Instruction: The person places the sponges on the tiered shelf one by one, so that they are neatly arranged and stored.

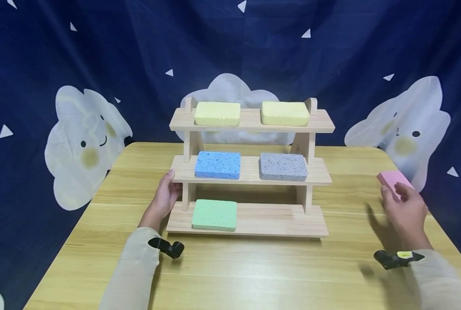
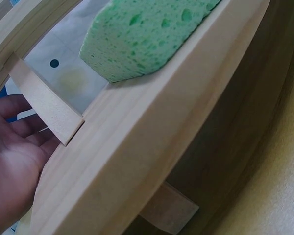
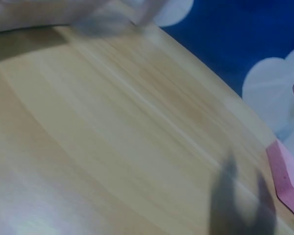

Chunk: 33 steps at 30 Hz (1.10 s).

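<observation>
A three-tier wooden display stand point(image 1: 270, 221) stands on the table. My left hand point(image 1: 164, 200) grips the left end of its middle shelf, thumb at the shelf edge and fingers near the upright point(image 2: 46, 105). A green sponge point(image 1: 215, 214) lies on the left part of the bottom shelf. Blue point(image 1: 218, 165) and grey point(image 1: 283, 166) sponges lie on the middle shelf. Two yellow sponges, one left point(image 1: 217, 114) and one right point(image 1: 285, 114), are on top. My right hand point(image 1: 406, 213) is over a pink sponge point(image 3: 285, 178) at the table's right, fingers spread around it; contact is unclear.
The wooden table point(image 1: 253, 275) narrows toward the back, its right edge close beside the pink sponge. Behind it hangs a dark blue cloth point(image 1: 149, 38) with white clouds. Black straps with camera mounts point(image 1: 166, 247) sit on both wrists.
</observation>
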Available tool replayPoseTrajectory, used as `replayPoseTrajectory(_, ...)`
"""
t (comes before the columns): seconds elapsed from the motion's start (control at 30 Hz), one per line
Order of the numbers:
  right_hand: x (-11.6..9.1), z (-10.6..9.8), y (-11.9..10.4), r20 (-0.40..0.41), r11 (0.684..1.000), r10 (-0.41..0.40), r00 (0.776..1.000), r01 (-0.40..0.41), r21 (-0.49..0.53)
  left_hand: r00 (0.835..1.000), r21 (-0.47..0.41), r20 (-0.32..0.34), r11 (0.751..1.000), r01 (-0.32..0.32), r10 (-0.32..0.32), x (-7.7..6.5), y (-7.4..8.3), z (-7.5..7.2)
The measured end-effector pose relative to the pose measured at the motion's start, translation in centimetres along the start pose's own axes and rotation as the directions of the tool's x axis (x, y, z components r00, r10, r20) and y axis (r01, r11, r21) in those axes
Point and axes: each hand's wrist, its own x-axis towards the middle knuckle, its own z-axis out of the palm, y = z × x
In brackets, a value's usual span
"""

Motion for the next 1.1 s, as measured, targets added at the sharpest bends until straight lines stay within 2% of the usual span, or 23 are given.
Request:
replayPoseTrajectory(0.1,0.7,-0.7,0.5,0.01,0.999,-0.019,1.0,0.019,-0.03,1.0,0.001,0.009,1.0,-0.019,0.019,0.0,0.1,0.1)
replayPoseTrajectory(0.2,1.4,-1.2,1.2,0.003,0.997,-0.072,0.997,0.072,-0.041,1.0,-0.001,-0.008,1.0,-0.012,0.012,0.1,0.2,0.2)
replayPoseTrajectory(0.3,1.9,-1.8,2.1,0.007,0.993,-0.105,0.994,0.105,-0.06,0.999,0.014,-0.026,0.999,0.039,-0.039,0.2,0.3,0.5)
replayPoseTrajectory(0.43,2.3,-2.3,3.3,0.027,0.989,-0.105,0.994,0.107,-0.1,0.996,0.01,-0.024,0.996,0.09,-0.09,0.3,0.2,0.7)
replayPoseTrajectory(0.6,2.4,-2.1,4.3,0.028,0.986,-0.116,0.993,0.118,-0.12,0.995,0.003,-0.023,0.995,0.1,-0.1,0.2,0.1,0.7)
replayPoseTrajectory(0.8,2.6,-1.8,4.6,0.044,0.988,-0.093,0.995,0.097,-0.12,0.997,0.045,-0.016,0.996,0.071,-0.07,0.0,0.2,0.4)
replayPoseTrajectory(1.1,3.3,-1.4,4.8,0.101,0.99,-0.03,0.994,0.044,-0.137,0.996,0.006,-0.046,0.997,0.076,-0.076,0.0,0.4,0.4)
